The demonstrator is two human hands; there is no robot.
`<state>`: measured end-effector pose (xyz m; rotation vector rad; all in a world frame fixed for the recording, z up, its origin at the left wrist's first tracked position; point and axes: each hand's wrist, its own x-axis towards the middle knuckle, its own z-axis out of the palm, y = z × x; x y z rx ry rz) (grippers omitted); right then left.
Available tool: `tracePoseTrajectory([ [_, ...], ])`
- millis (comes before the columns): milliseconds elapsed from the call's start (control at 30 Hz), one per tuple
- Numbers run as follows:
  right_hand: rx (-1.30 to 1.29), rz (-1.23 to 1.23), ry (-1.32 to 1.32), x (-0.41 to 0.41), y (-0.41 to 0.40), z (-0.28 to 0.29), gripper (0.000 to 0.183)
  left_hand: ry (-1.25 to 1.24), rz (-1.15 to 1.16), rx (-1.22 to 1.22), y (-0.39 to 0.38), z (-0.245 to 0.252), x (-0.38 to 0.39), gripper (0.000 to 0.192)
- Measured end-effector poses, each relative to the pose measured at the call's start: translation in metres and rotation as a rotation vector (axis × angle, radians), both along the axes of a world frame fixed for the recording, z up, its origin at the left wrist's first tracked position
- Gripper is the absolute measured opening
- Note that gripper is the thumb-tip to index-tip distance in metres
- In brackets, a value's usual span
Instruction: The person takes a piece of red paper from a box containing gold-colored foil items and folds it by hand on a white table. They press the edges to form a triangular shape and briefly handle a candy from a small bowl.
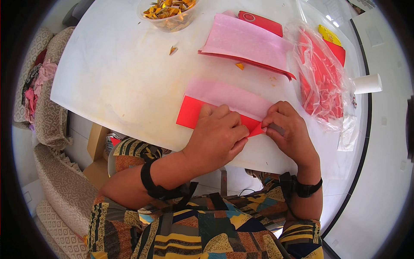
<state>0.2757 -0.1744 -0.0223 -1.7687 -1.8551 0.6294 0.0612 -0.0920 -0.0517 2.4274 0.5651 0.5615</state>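
A red sheet of paper (190, 111) with a paler pink back lies on the white table in front of me. Its near edge is folded up, so a red band shows below the pink part. My left hand (220, 132) presses on this band, fingers bent over the near edge. At the sheet's right end my right hand (284, 129) pinches the corner between thumb and fingers, where a small slanted fold shows. Beyond the sheet rests a stack of similar pink and red paper (249, 39), with one small folded gold piece (240, 66) at its near edge.
A clear plastic tub (176, 24) of folded gold pieces stands at the far side; another gold piece (173, 50) lies nearby. On the right are a plastic bag (323, 81) with red contents, a yellow packet (330, 35), a white roll (368, 83) and a crumpled tissue (347, 132).
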Motion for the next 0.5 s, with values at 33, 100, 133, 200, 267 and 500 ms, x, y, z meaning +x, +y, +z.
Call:
tracePoseTrajectory([
  [33, 0.008, 0.008, -0.013, 0.0001, 0.0001, 0.0000, 0.020, 0.002, -0.003, 0.004, -0.0003, 0.0000, 0.0000, 0.013],
  [100, -0.037, -0.064, 0.035, -0.0042, 0.0015, 0.0040, 0.020, 0.011, -0.004, 0.013, -0.0011, -0.0005, -0.0004, 0.013],
  [133, -0.082, -0.135, 0.082, -0.0058, 0.0020, 0.0054, 0.021, 0.020, -0.005, 0.022, -0.0012, -0.0006, -0.0007, 0.012],
  [200, -0.061, -0.113, 0.084, -0.0051, 0.0016, 0.0026, 0.021, 0.016, -0.011, 0.024, -0.0007, -0.0004, -0.0010, 0.013],
  [267, -0.041, -0.091, 0.086, -0.0023, 0.0013, 0.0013, 0.021, 0.012, -0.017, 0.026, -0.0005, -0.0002, -0.0012, 0.013],
  [500, -0.010, 0.000, -0.014, 0.0013, 0.0033, -0.0013, 0.019, 0.008, -0.013, 0.029, -0.0013, -0.0008, -0.0010, 0.014],
])
